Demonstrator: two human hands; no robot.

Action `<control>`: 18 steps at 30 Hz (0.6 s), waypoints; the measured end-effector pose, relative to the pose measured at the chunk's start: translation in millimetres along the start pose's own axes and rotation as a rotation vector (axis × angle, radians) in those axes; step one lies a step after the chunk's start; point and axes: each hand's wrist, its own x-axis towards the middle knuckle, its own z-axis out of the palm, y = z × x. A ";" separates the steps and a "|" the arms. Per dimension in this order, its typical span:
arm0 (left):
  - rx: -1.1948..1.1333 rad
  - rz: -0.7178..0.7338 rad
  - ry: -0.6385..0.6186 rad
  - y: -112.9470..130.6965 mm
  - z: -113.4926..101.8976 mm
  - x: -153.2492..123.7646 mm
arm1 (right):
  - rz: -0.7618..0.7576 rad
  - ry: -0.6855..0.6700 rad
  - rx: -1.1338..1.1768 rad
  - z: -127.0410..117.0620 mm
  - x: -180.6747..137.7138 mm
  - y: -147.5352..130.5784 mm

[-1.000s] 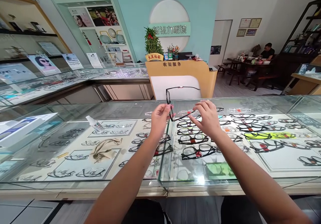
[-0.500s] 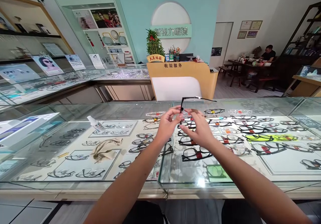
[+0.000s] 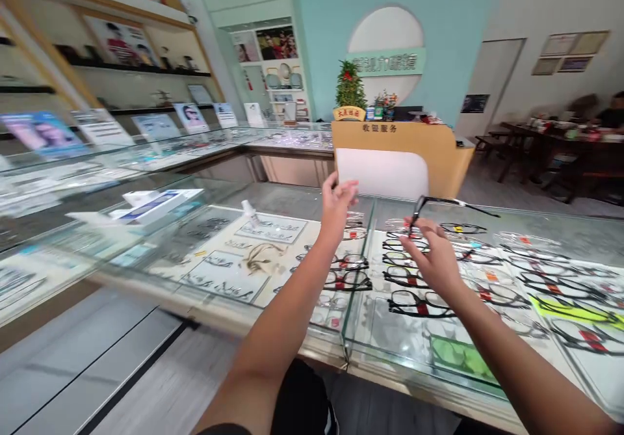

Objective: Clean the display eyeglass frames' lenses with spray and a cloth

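My right hand (image 3: pixel 435 253) grips a pair of black-framed glasses (image 3: pixel 418 216) between thumb and fingers, above the glass counter. One temple arm of the glasses sticks out to the right; part of the frame is hidden by my fingers. Off to the left, my left hand (image 3: pixel 336 204) is raised, its fingers loosely bent and apart with nothing visible in them. A small white bottle (image 3: pixel 250 212) stands on the counter left of that hand. Nearer to me, a crumpled beige cloth (image 3: pixel 264 257) lies on the glass.
The glass display counter (image 3: pixel 380 350) holds rows of eyeglasses, many with red tags. A white box (image 3: pixel 156 209) rests on the counter at left. Beyond stands a wooden cashier desk (image 3: pixel 441 149). A person (image 3: pixel 615 113) sits at the far right table, partly cut off.
My view has turned left. My left hand has let go of the glasses and moved away to the left; my right hand alone holds them.
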 end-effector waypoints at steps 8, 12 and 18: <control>-0.054 0.088 0.813 31.5 -134.2 56.4 | 0.030 0.000 -0.061 -1.4 -3.8 8.0; -0.085 -0.001 0.949 27.6 -172.2 60.4 | 0.029 -0.012 -0.081 0.3 -6.2 11.4; -0.099 -0.133 1.022 18.5 -194.6 62.4 | 0.037 -0.001 -0.109 2.7 -7.1 16.1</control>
